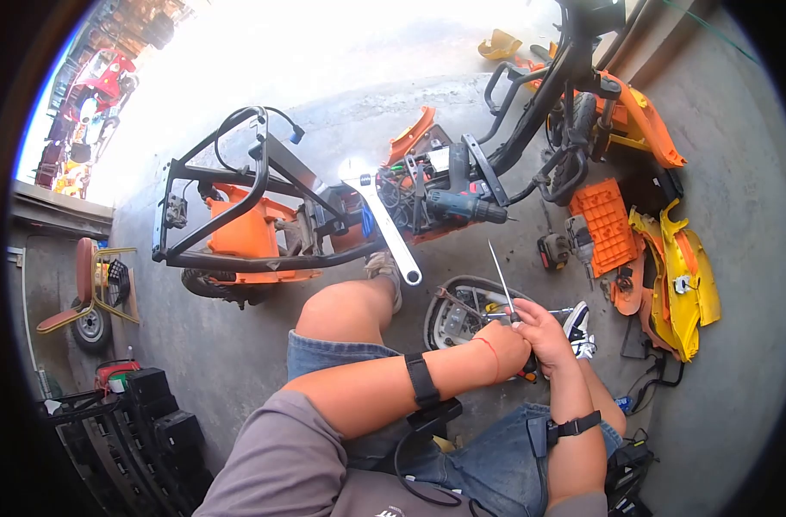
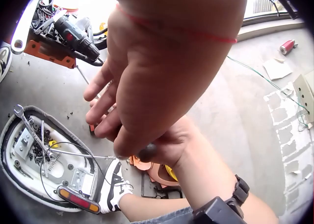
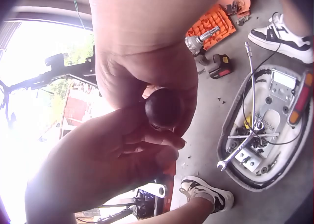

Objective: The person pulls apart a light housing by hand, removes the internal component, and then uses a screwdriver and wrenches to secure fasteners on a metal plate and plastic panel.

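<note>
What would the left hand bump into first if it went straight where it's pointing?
Likely the right hand: the left hand points toward it and they seem to touch, though depth is unclear.

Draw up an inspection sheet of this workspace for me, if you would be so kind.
Surface: grey floor, partly covered by parts.
Job's things: screwdriver, held; wrench and cordless drill atop the vehicle frame; white shell on the floor, holding loose hardware.
Clutter: orange panel, yellow panel and second power tool on the floor at right.
Grippers: left hand and right hand together, curled around the screwdriver.
Cables: blue-tipped cable looped at the frame; green wire across the floor.
Surroundings: chair and dark boxes at left.
</note>
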